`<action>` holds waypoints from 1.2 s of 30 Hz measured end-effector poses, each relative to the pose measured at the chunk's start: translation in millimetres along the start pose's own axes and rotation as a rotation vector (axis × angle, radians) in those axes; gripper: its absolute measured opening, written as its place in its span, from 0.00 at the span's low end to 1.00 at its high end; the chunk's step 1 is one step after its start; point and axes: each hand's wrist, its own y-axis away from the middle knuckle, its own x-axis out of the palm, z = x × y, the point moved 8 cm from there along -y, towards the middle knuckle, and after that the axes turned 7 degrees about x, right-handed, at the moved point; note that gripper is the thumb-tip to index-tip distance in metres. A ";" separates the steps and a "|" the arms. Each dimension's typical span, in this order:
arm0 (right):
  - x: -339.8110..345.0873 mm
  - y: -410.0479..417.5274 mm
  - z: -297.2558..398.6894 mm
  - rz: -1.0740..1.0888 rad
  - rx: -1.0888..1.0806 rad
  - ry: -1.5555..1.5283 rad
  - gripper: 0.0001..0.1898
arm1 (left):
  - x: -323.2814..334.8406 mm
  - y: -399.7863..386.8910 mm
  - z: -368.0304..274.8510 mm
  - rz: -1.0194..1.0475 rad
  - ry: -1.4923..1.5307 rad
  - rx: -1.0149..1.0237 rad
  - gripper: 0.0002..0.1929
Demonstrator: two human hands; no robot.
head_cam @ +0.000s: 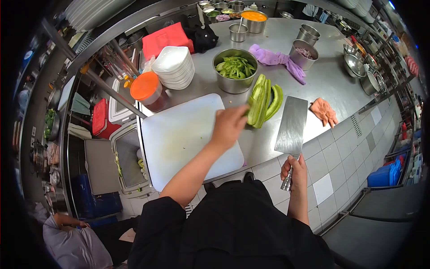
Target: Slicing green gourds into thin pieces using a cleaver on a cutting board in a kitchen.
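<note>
My left hand (229,127), slightly blurred, reaches over the right part of a white cutting board (181,141). Its fingertips are at the near left side of several long, halved green gourd-like vegetables (258,102); whether they grip one cannot be told. My right hand (295,171) holds a wide-bladed cleaver (291,126) by its metal handle, blade pointing away from me near the counter's front edge. Behind the vegetables stands a steel pot (235,84) with sliced green pieces (235,67) inside. Small green bits lie on the board.
White dishes (174,72) are stacked beside an orange-lidded container (146,90). A purple cloth (273,59) and an orange, glove-like item (323,111) lie on the steel counter (322,77). An open bin (131,164) stands left of the board. Another person (77,242) is at lower left.
</note>
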 end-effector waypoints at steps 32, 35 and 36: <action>130.1 -4.0 -85.2 0.488 0.235 0.672 0.09 | -113.8 173.0 129.7 0.065 -0.129 -0.441 0.24; 147.9 -4.0 -104.6 0.591 0.284 0.733 0.10 | -122.8 198.0 127.9 -0.070 -0.124 -0.504 0.23; 151.7 -4.2 -111.0 0.613 0.306 0.766 0.11 | -127.5 211.0 129.8 -0.128 -0.099 -0.573 0.22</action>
